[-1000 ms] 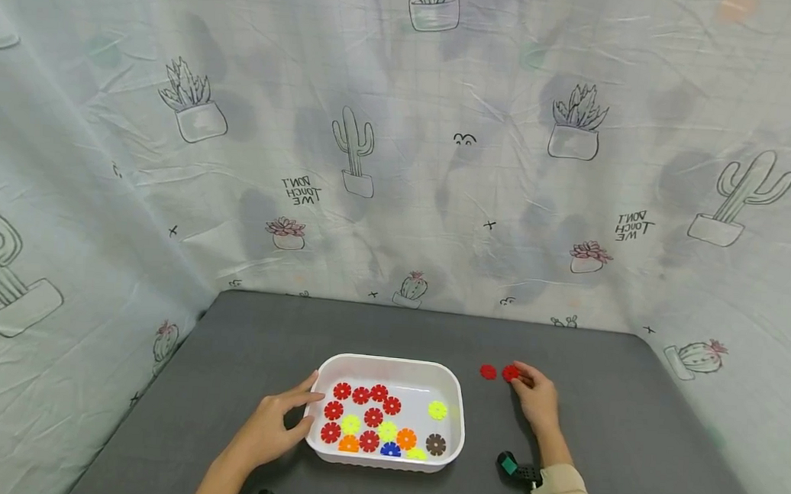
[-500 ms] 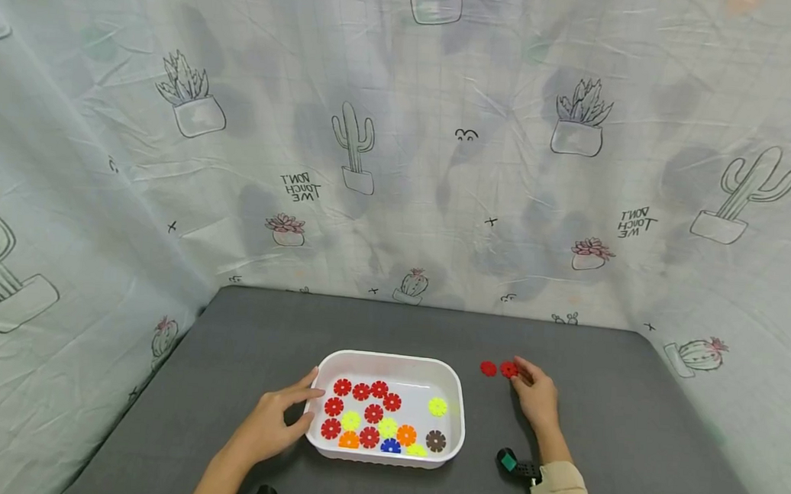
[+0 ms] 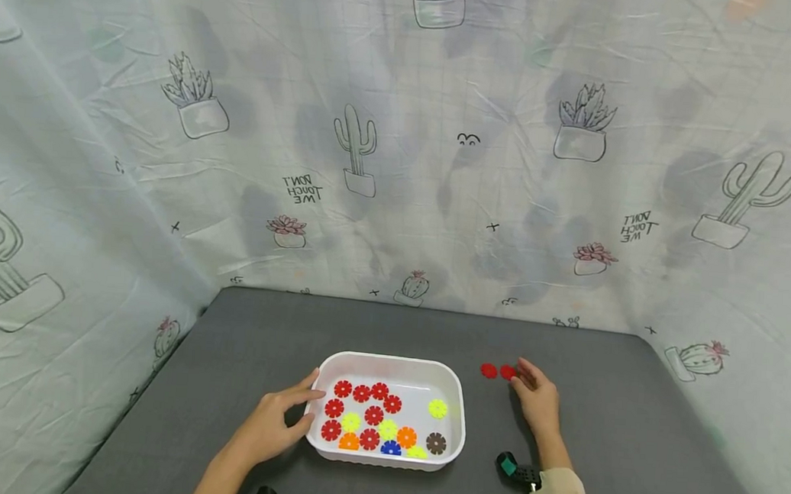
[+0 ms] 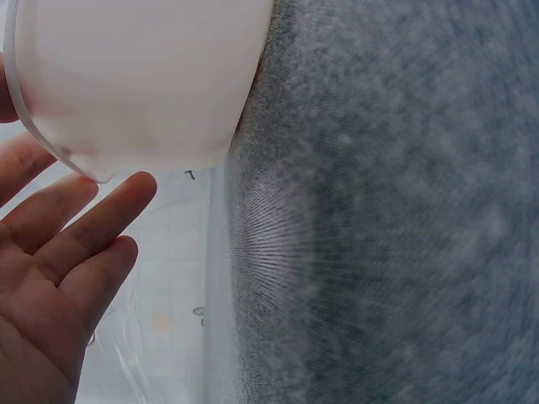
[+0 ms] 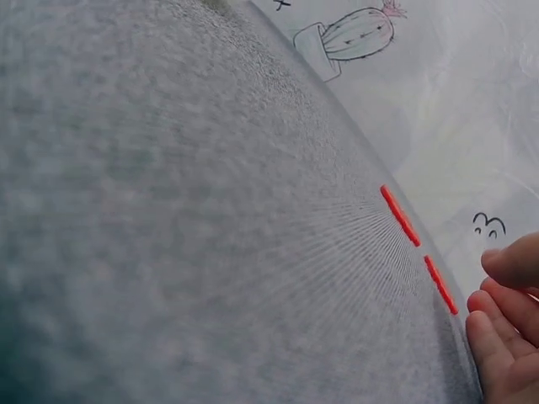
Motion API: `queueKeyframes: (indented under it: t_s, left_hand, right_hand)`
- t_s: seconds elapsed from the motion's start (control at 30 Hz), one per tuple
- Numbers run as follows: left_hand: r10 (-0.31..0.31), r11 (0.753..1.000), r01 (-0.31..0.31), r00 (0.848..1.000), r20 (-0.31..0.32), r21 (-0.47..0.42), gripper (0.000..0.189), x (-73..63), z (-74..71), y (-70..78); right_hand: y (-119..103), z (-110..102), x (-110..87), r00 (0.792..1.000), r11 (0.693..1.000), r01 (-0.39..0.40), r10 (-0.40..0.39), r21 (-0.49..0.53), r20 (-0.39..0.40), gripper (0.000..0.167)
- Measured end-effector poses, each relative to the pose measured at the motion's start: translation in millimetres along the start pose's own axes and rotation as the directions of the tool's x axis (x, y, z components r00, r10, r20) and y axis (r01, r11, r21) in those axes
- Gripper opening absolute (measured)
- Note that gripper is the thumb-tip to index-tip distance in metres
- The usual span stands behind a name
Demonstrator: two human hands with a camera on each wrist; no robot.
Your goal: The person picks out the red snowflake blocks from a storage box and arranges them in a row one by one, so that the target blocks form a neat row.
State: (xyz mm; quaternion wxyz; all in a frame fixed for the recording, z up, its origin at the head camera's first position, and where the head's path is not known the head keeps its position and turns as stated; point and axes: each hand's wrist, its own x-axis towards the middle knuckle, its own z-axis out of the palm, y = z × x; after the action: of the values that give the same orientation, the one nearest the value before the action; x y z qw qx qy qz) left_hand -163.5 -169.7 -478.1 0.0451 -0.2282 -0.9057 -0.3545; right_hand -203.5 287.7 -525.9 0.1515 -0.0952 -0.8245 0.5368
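A white plastic tub holds several round notched plastic discs in red, yellow, orange, blue and brown. My left hand holds its left rim, with the thumb at the outside and a finger over the edge. In the left wrist view, the other fingers extend loosely beside the tub wall. On the table to the right lie two red notched discs, a left one and a right one. My right hand is beside the right disc, its fingers apart from it in the right wrist view.
A grey cloth-covered table lies under everything. Behind and beside it hangs a pale curtain printed with cacti. A black wrist strap with a green part sits by the right wrist.
The right red disc has shifted slightly left, nearer the other one, and my right fingers have let go of it. My left hand and the tub have stayed in place.
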Motion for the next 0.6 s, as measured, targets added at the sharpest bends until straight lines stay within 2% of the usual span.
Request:
queueKeyframes:
  t_s: [0.23, 0.6]
  left_hand:
    - [0.008, 1.0, -0.008, 1.0, -0.004, -0.003, 0.035, -0.7, -0.1, 0.2]
    - [0.013, 1.0, -0.013, 1.0, -0.008, -0.005, 0.035, 0.1, 0.6, -0.1]
  right_hand:
    - [-5, -1, -6.8, 0.999, 0.997, 0.007, -0.01, 0.077, 0.037, 0.047]
    - [-36, 9, -21.7, 0.985, 0.986, 0.11, -0.125, 0.121, 0.119, 0.048]
